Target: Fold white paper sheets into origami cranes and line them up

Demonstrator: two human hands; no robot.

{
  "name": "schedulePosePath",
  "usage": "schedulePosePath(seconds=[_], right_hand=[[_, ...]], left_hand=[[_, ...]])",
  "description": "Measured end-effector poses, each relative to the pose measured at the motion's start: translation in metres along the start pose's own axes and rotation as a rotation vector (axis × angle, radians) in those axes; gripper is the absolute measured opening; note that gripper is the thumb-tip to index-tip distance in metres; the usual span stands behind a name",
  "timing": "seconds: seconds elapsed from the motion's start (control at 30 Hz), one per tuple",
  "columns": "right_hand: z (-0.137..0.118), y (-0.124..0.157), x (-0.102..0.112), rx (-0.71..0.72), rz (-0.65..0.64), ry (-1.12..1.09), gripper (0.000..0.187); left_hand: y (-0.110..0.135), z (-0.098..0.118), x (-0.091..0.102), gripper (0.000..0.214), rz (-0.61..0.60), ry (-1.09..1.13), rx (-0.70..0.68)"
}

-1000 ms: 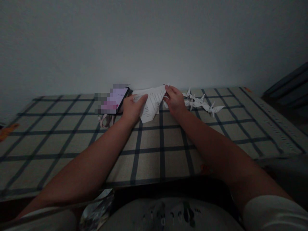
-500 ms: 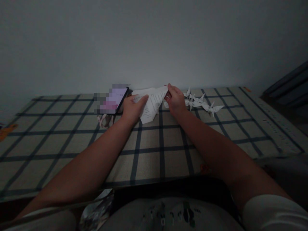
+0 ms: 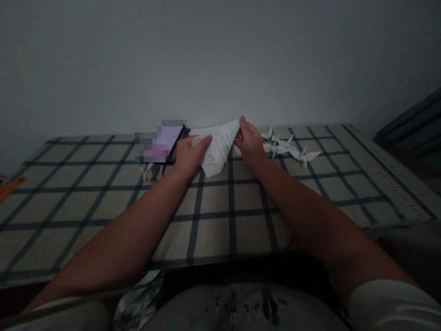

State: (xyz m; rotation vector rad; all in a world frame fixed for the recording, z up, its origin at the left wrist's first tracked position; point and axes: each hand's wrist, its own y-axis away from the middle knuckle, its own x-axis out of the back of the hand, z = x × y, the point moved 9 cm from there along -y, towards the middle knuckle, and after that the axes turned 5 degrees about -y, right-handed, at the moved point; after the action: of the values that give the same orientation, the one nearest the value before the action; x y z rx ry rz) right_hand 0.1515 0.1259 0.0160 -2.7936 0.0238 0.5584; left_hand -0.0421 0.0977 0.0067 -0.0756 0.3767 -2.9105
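Note:
A folded sheet of white paper with printed text (image 3: 217,149) is held between my two hands above the table. My left hand (image 3: 190,153) grips its left side, thumb lying on top and the other fingers hidden beneath. With thumb and fingers pinched, my right hand (image 3: 251,141) holds the raised upper right corner. The paper's lower end comes to a blunt point toward me. Several folded white paper cranes (image 3: 284,146) lie just right of my right hand, close together.
A phone (image 3: 163,143) with a lit screen, partly pixelated, leans left of my left hand, a pinkish strap (image 3: 151,172) below it. The checked tablecloth (image 3: 213,234) covers the table, which meets a plain wall (image 3: 220,59). Crumpled shiny material (image 3: 139,303) sits below the front edge.
My right hand has moved slightly up, lifting the paper's upper right corner. The paper's lower tip has shifted a little to the right. My left hand stays nearly in place.

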Motion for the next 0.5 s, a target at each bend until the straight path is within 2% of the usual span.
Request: schedulePosePath(seconds=[0.07, 0.13, 0.37, 0.5], right_hand=[[0.005, 0.004, -0.009, -0.043, -0.080, -0.002, 0.043], [0.010, 0.005, -0.012, -0.058, -0.108, 0.020, 0.042], [0.009, 0.002, -0.003, -0.016, -0.060, 0.095, 0.038], [0.001, 0.005, -0.001, 0.002, -0.030, 0.197, 0.035]], left_hand=[[-0.001, 0.000, 0.001, 0.036, 0.014, 0.030, 0.000], [-0.001, 0.000, 0.000, 0.037, 0.015, 0.056, 0.003], [0.001, -0.002, -0.011, 0.033, -0.066, 0.093, 0.073], [0.000, -0.009, -0.014, 0.026, -0.152, -0.002, 0.108]])
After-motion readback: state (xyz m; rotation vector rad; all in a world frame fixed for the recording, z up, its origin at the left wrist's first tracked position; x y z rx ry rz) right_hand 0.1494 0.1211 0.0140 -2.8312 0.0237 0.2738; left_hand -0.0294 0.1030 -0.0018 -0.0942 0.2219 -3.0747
